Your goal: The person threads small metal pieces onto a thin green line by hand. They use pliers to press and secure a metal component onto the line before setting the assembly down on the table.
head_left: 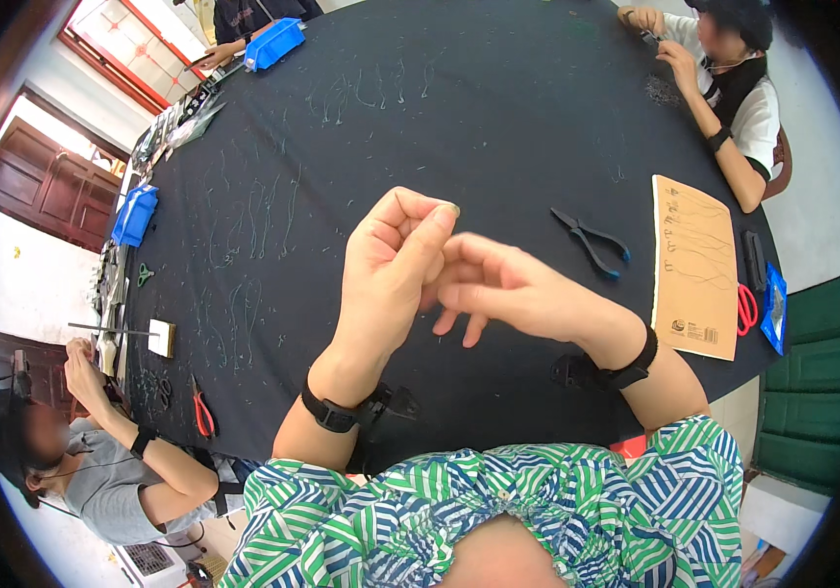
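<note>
Over the near middle of the black-covered table, both of my hands are raised close together. My left hand is closed in a pinch, thumb pressed against the bent index finger; whatever is between them is too small to make out. Just to its right, my right hand reaches across with loosely curved fingers spread apart. Some of its fingertips pass behind the left hand and are hidden. Black-handled pliers with blue tips lie partly spread to the right of my hands.
Thin threads lie in groups on the black cloth. To the right are a tan notebook with threads on it, red scissors and a blue packet. Red pliers and a white block lie left, near a co-worker.
</note>
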The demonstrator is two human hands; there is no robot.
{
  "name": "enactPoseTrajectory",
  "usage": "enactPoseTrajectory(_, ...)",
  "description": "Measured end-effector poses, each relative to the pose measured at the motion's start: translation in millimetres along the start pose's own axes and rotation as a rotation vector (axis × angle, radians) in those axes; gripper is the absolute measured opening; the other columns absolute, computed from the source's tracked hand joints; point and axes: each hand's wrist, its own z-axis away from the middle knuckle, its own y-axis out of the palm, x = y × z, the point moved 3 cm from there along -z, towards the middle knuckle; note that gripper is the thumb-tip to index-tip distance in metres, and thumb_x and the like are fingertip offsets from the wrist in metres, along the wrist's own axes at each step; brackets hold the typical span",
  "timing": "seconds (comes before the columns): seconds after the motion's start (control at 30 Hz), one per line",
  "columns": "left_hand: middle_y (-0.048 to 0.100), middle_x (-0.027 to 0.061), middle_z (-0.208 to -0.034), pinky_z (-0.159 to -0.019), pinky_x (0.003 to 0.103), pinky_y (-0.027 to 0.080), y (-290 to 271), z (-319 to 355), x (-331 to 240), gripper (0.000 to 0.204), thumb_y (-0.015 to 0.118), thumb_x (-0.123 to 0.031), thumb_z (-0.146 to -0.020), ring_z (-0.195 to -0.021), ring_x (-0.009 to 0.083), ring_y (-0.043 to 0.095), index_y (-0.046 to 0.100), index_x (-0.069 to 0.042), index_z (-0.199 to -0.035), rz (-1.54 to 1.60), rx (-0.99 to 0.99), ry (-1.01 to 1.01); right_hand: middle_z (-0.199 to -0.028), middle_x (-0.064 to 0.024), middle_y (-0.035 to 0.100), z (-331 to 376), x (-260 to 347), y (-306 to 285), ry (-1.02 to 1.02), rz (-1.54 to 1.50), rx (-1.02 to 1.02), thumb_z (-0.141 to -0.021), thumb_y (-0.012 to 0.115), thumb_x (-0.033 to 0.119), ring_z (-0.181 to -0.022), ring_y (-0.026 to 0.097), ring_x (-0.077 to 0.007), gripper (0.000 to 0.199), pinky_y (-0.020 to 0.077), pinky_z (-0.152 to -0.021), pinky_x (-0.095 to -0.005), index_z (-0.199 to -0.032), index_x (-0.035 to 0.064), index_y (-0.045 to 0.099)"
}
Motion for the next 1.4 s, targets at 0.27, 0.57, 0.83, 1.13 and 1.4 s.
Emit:
enactPoseTrajectory(0.27, 0.052, -0.0100, -0.073, -0.054, 0.016, 0.029, -11, -1, -5, 0.008, 0.064, -0.011, -0.098, -0.061, -0.0035, 0.038, 0.061, -0.006, -0.093, -0.172, -0.092, 0.119, -0.068, 0.0059, 0.055, 21, 48, -44, -0.124, 0.295, -0.163, -0.096, 0.065, 0.023, -0.059, 0.047, -0.0022, 0.019, 0.0356, -0.052, -0.0200, -0.087, 0.0068, 0.064)
enactPoseTrajectory(0.57, 0.050, -0.0111, -0.069, -0.054, 0.016, 0.027, -11, -2, -5, 0.008, 0.064, -0.009, -0.098, -0.059, -0.0040, 0.037, 0.061, -0.005, -0.092, -0.183, -0.065, 0.116, -0.091, -0.0088, 0.058, 39, 68, -67, -0.423, -0.414, -0.182, -0.100, 0.050, 0.022, -0.059, 0.046, -0.0072, 0.019, 0.0358, -0.047, -0.0192, -0.099, 0.0042, 0.057)
enactPoseTrajectory(0.83, 0.049, -0.0111, -0.069, -0.054, 0.016, 0.028, -7, -1, -6, 0.007, 0.064, -0.007, -0.097, -0.060, -0.0037, 0.036, 0.061, -0.005, -0.092, -0.180, -0.046, 0.131, -0.126, -0.0165, 0.061, 42, 65, -90, -0.584, -0.783, -0.136, -0.101, 0.048, 0.021, -0.070, 0.055, -0.0130, 0.021, 0.0476, -0.058, -0.0230, -0.106, 0.0031, 0.057)
enactPoseTrajectory(1.13, 0.050, -0.0100, -0.069, -0.054, 0.017, 0.031, -4, -1, -3, 0.008, 0.068, -0.008, -0.095, -0.060, -0.0025, 0.038, 0.063, -0.004, -0.090, -0.355, -0.047, 0.137, -0.096, -0.0127, 0.073, 35, 71, -53, -0.448, 0.253, -0.568, -0.094, 0.066, 0.006, -0.088, 0.072, -0.0203, 0.033, 0.0577, -0.077, -0.0300, -0.124, -0.0013, 0.055)
enactPoseTrajectory(1.4, 0.055, -0.0092, -0.074, -0.055, 0.016, 0.030, -2, 3, 2, 0.009, 0.068, -0.008, -0.095, -0.062, -0.0032, 0.040, 0.062, -0.005, -0.089, -0.414, 0.083, 0.079, -0.096, -0.0114, 0.073, 35, 65, -49, -0.360, 0.341, -0.499, -0.093, 0.066, 0.004, -0.091, 0.071, -0.0173, 0.025, 0.0554, -0.079, -0.0271, -0.116, -0.0028, 0.058)
